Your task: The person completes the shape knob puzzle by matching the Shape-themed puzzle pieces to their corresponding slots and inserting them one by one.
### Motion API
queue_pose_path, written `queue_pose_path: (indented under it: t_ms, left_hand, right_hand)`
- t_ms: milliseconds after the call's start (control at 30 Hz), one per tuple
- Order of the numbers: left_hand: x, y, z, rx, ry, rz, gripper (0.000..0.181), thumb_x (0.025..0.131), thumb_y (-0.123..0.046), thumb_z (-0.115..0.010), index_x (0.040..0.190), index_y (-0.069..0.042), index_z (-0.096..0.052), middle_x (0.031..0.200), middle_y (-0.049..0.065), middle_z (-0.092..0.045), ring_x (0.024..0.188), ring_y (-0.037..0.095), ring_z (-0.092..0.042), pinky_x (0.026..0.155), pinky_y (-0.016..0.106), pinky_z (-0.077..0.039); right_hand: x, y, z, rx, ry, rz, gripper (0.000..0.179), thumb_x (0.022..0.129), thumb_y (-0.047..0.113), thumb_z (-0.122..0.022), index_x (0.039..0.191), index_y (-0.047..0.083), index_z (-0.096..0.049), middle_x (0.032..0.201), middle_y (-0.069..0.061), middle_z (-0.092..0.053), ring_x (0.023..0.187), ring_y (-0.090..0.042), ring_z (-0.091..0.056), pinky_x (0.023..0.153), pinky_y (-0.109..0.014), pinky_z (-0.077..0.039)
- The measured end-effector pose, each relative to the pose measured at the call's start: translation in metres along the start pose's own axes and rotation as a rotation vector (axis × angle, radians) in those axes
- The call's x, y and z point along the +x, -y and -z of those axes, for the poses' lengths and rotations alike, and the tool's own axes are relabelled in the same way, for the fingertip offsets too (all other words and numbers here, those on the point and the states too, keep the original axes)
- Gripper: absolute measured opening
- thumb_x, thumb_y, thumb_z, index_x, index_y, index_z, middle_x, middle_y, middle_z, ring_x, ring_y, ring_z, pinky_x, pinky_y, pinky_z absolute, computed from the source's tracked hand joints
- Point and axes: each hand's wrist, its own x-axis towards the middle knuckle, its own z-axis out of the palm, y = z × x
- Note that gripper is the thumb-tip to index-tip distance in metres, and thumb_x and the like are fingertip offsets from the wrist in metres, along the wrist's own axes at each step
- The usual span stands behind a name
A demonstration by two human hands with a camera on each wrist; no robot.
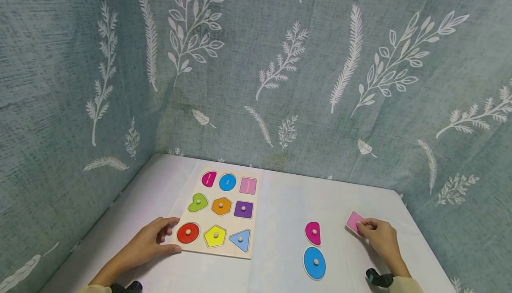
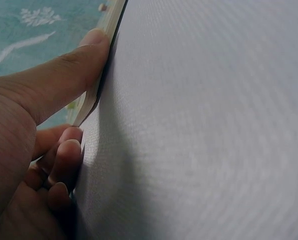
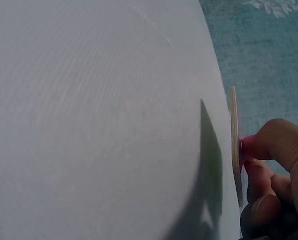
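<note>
A wooden shape puzzle board (image 1: 214,251) lies on the white table, left of the middle. My left hand (image 1: 149,245) grips its near left corner, thumb along the front edge and fingers at the left side; the left wrist view shows the thumb (image 2: 76,65) against the board's edge. My right hand (image 1: 380,238) pinches a pink square puzzle piece (image 1: 354,221) from its top, the fingers hiding any knob. In the right wrist view the pink piece (image 3: 235,145) is raised over the cloth, its shadow apart from it. A magenta half-round piece (image 1: 310,232) and a blue oval piece (image 1: 310,270) lie left of the right hand.
Several knobbed pieces sit in the board, among them a red circle (image 1: 183,235), a green heart (image 1: 194,205) and a purple square (image 1: 240,213). Its top row shows knobless printed recesses, one a pink square (image 1: 245,184). Patterned grey-green fabric (image 1: 248,62) walls the table's back and sides.
</note>
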Motion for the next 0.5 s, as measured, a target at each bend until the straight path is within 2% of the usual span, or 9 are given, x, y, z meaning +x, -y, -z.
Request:
queue_pose_path:
  t_ms: [233, 500]
  left_hand:
    - [0.000, 0.000, 0.000, 0.011, -0.008, 0.002, 0.091, 0.066, -0.037, -0.097, 0.138, 0.003, -0.058, 0.094, 0.002, -0.050, 0.084, 0.018, -0.048, 0.070, 0.024, -0.047]
    - [0.000, -0.001, 0.001, 0.004, -0.003, 0.004, 0.089, 0.067, -0.034, -0.097, 0.138, 0.003, -0.058, 0.095, 0.002, -0.050, 0.086, 0.018, -0.048, 0.070, 0.025, -0.045]
  right_hand:
    - [-0.001, 0.012, -0.003, 0.003, -0.008, 0.041, 0.034, 0.092, 0.028, -0.077, 0.101, -0.004, -0.074, 0.076, -0.002, -0.062, 0.070, -0.016, -0.053, 0.056, -0.028, -0.041]
    - [-0.004, 0.026, -0.007, -0.003, -0.004, 0.091, 0.027, 0.091, 0.025, -0.078, 0.098, -0.001, -0.075, 0.074, -0.001, -0.061, 0.069, -0.017, -0.052, 0.056, -0.028, -0.039]
